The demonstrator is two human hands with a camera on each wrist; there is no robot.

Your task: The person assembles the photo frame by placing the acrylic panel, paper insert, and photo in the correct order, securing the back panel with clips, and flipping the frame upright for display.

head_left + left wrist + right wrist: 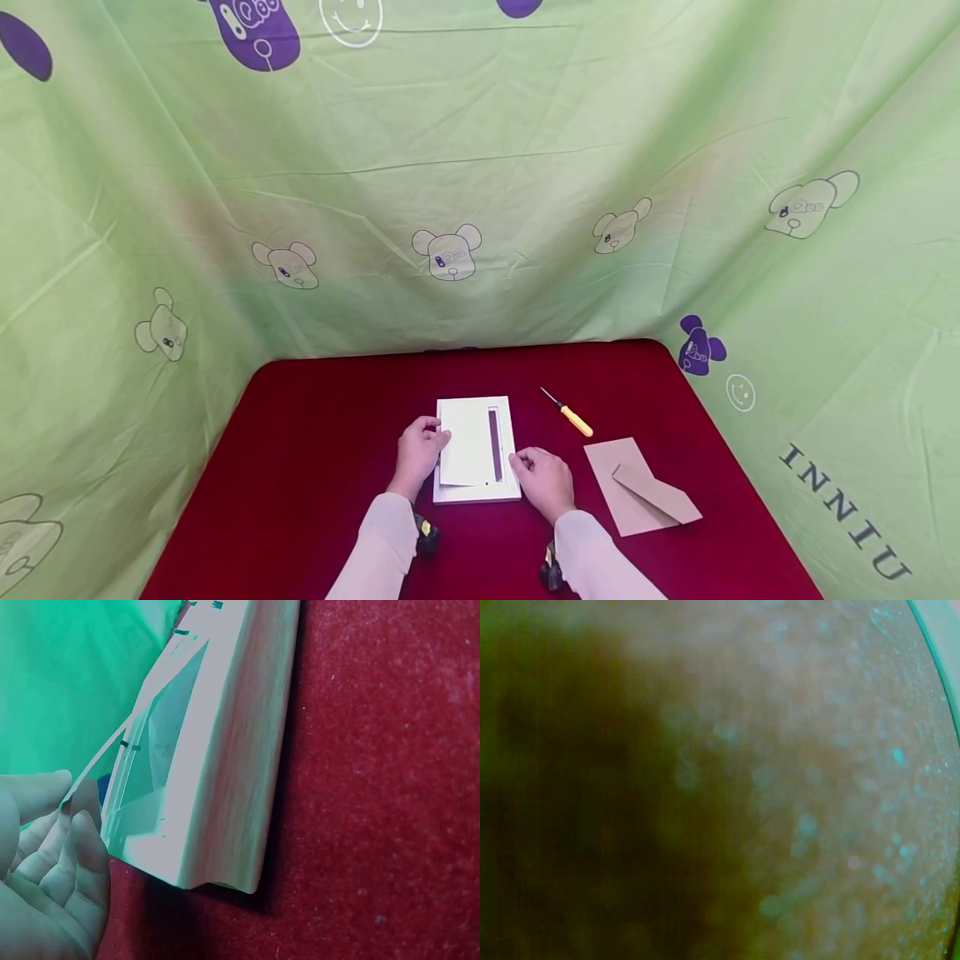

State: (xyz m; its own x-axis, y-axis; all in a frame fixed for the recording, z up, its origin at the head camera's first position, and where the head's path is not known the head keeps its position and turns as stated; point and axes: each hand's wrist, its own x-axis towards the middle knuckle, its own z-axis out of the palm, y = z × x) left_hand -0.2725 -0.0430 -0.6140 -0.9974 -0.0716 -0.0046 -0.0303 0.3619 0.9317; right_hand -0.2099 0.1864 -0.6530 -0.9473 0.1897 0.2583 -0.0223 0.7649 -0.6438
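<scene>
A white picture frame [477, 495] lies back up on the red table, its opening partly showing as a dark strip. Over it a thin white sheet [467, 442] sits tilted, its left edge raised off the frame. My left hand [417, 454] pinches that edge between thumb and fingers, as the left wrist view shows with the hand [56, 862] beside the frame [232, 765]. At the frame's right border, my right hand [545, 482] grips the edge with curled fingers. The right wrist view is blurred and does not show the fingers.
A yellow-handled screwdriver [576, 420] lies to the frame's right. Nearer me on that side is a brown backing board [618, 508] with its stand leg [658, 493] folded out. Green printed cloth [480, 167] walls in the red table [315, 467] at the back and sides.
</scene>
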